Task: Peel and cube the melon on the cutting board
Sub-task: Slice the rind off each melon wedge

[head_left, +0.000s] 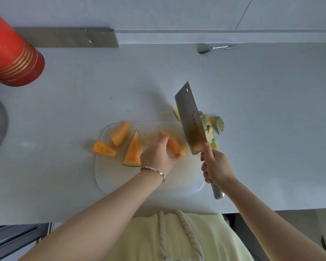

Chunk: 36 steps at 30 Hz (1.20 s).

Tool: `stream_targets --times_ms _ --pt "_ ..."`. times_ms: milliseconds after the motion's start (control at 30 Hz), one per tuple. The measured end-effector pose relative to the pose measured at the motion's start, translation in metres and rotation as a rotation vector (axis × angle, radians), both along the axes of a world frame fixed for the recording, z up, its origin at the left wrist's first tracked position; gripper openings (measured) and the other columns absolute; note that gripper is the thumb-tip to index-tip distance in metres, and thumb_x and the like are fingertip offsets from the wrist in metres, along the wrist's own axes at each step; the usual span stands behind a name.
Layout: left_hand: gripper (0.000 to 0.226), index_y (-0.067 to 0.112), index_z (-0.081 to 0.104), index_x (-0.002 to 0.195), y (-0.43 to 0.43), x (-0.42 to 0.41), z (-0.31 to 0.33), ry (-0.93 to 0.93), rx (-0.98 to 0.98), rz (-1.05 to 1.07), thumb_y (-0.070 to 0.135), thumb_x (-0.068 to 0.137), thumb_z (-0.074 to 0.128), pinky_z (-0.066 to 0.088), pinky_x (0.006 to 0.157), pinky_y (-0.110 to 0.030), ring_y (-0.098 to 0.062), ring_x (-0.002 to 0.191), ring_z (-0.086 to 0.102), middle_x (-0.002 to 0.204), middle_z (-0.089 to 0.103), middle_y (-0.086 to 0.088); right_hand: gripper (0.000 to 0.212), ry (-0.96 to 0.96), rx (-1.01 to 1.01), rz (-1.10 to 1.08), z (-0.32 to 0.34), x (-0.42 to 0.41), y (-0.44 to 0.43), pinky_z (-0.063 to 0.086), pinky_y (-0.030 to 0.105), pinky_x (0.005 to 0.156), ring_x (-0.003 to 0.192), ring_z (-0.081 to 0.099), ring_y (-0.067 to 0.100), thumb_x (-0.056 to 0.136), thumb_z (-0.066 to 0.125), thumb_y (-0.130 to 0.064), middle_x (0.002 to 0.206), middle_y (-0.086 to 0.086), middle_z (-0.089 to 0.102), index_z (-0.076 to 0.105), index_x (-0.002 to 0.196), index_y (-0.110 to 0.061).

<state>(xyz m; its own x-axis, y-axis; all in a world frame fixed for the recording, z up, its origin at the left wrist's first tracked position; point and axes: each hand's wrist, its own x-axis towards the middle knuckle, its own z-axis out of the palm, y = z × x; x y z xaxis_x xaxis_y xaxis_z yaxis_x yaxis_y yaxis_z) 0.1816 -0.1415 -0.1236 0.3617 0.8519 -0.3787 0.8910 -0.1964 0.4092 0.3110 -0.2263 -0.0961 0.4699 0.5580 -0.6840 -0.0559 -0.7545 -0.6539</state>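
The right hand has its fingers wrapped tight round the cleaver handle, blade raised. The left hand grips a peeled melon piece on the cutting board, beside a rind-on wedge. Rind scraps lie on the table beyond.

Melon pieces on the cutting board
Peels lie off its far right corner; a spoon sits well behind

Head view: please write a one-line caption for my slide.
Left hand holds a peeled melon piece on the cutting board while right hand grips a cleaver.
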Motion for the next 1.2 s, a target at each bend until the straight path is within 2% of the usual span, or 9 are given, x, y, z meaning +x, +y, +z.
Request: stream_targets --times_ms 233,433,567,667,767,867,967,1033,1200 --pt "0.060 0.032 0.038 0.136 0.006 -0.004 -0.004 -0.034 -0.065 -0.002 0.039 0.081 0.061 0.049 0.084 -0.032 -0.016 0.119 0.051 0.133 0.050 0.009 0.046 -0.064 0.052 0.074 0.024 0.006 -0.021 0.024 0.019 0.038 0.033 0.025 0.009 0.096 0.038 -0.045 0.041 -0.007 0.032 0.040 0.065 -0.010" --pt "0.065 0.012 0.045 0.124 0.010 0.015 0.000 -0.191 -0.307 0.340 0.037 0.071 0.073 0.045 0.085 -0.031 -0.024 0.108 0.054 0.118 0.054 -0.002 0.045 -0.054 0.051 0.020 0.033 0.011 -0.026 0.022 0.019 0.035 0.031 0.023 0.009 0.096 0.037 -0.043 0.037 -0.009 0.030 0.038 0.066 -0.010" --pt "0.024 0.016 0.049 0.081 0.006 0.025 -0.008 -0.172 -0.303 0.401 0.030 0.075 0.067 0.040 0.064 -0.028 -0.030 0.091 0.061 0.077 0.056 -0.001 0.045 -0.034 0.037 -0.004 0.033 0.013 -0.028 0.022 0.019 0.035 0.031 0.023 0.009 0.096 0.036 -0.045 0.036 -0.010 0.030 0.038 0.066 -0.011" --pt "0.027 0.018 0.040 0.068 0.004 0.024 -0.012 -0.205 -0.273 0.438 0.026 0.070 0.065 0.032 0.058 -0.026 -0.034 0.079 0.058 0.062 0.044 -0.006 0.046 -0.022 0.023 -0.013 0.033 0.015 -0.031 0.022 0.019 0.036 0.031 0.023 0.009 0.096 0.036 -0.046 0.036 -0.011 0.030 0.038 0.067 -0.010" --pt "0.021 0.018 0.047 0.073 0.003 0.022 -0.011 -0.225 -0.259 0.449 0.027 0.070 0.066 0.038 0.061 -0.026 -0.026 0.071 0.052 0.066 0.050 0.002 0.046 -0.027 0.011 -0.001 0.033 0.018 -0.034 0.022 0.019 0.036 0.032 0.024 0.009 0.095 0.036 -0.047 0.037 -0.010 0.030 0.039 0.067 -0.011" --pt "0.024 0.017 0.055 0.083 0.007 0.026 -0.013 -0.227 -0.280 0.489 0.033 0.072 0.069 0.042 0.066 -0.027 -0.026 0.082 0.060 0.087 0.060 -0.003 0.046 -0.030 0.000 0.019 0.033 0.018 -0.035 0.023 0.020 0.037 0.032 0.025 0.009 0.095 0.036 -0.047 0.039 -0.008 0.032 0.039 0.067 -0.010" --pt "0.023 0.015 0.053 0.074 0.012 0.033 -0.012 -0.207 -0.273 0.547 0.032 0.071 0.067 0.040 0.062 -0.026 -0.030 0.082 0.061 0.093 0.063 -0.010 0.046 -0.023 -0.003 0.024 0.032 0.016 -0.036 0.024 0.020 0.038 0.033 0.025 0.009 0.095 0.037 -0.047 0.041 -0.006 0.033 0.041 0.067 -0.010" --pt "0.023 0.012 0.056 0.083 0.014 0.034 -0.010 -0.212 -0.277 0.583 0.029 0.073 0.067 0.039 0.063 -0.026 -0.029 0.080 0.058 0.096 0.063 -0.011 0.046 -0.022 -0.001 0.035 0.032 0.015 -0.037 0.025 0.019 0.038 0.032 0.026 0.008 0.095 0.037 -0.047 0.042 -0.007 0.033 0.041 0.067 -0.010" --pt "0.026 0.010 0.058 0.096 0.017 0.016 0.004 -0.200 -0.274 0.548 0.023 0.075 0.066 0.036 0.061 -0.024 -0.024 0.077 0.054 0.080 0.057 -0.001 0.047 -0.011 0.007 0.037 0.032 0.016 -0.040 0.024 0.018 0.036 0.030 0.024 0.007 0.094 0.037 -0.047 0.037 -0.011 0.032 0.040 0.066 -0.010"
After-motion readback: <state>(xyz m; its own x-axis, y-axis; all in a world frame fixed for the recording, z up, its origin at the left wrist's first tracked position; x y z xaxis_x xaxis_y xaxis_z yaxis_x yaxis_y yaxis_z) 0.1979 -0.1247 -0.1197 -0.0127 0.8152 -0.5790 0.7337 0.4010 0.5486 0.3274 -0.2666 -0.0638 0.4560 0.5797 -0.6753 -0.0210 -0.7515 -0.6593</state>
